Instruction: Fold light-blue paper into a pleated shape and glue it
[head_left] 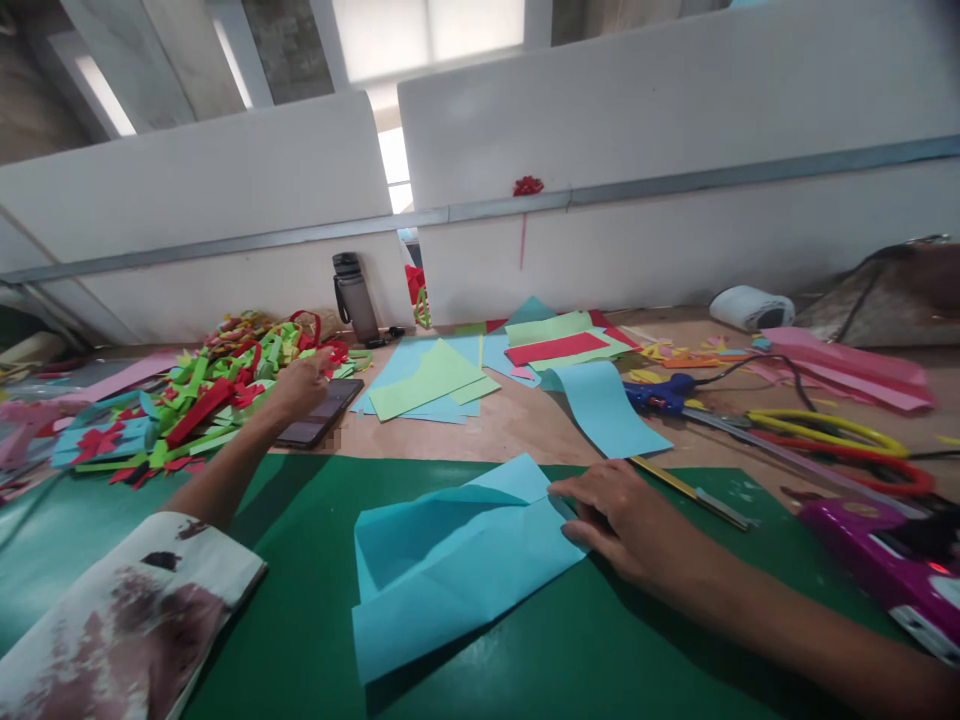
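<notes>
A folded light-blue paper [465, 570] lies on the green mat, its layers gaping at the left end. My right hand [626, 520] grips the right end of it between thumb and fingers. My left hand [300, 385] is stretched forward over a dark phone [319, 415], at the edge of a pile of green and red paper strips [206, 395]. Its fingers reach out towards a red paper piece [339, 357]; whether they touch it is hard to see. A stained white sleeve [142, 620] covers my left forearm.
Blue and green sheets [431, 380] lie behind the mat. On the right are a glue gun [664, 393], scissors [832, 435], a cutter knife [694, 490] and a purple device [877, 560]. A dark bottle [356, 300] stands by the white wall.
</notes>
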